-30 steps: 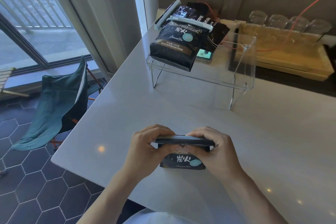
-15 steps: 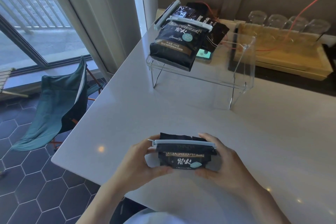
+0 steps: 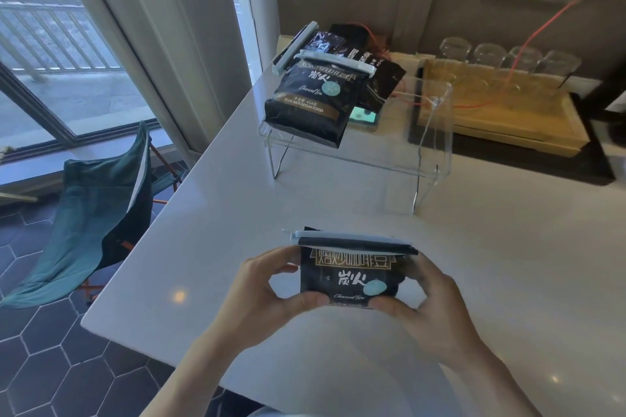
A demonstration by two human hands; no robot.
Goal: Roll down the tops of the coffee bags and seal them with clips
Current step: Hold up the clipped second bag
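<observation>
I hold a clipped coffee bag (image 3: 352, 276) above the desk (image 3: 508, 247), left hand (image 3: 267, 294) and right hand (image 3: 430, 308) fingers clamped on its sides, steadying it upright, probably for shelving.

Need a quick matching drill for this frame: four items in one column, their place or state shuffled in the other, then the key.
Items
1. held coffee bag
2. pale clip
3. clear stand
4. drinking glasses

Places or states
A. upside down in a row on the wooden tray
B. clamped across a rolled bag top
C. gripped at both sides by the left hand and right hand
D. on the white counter, carrying sealed bags

Pairs: 1-C, 2-B, 3-D, 4-A
</observation>
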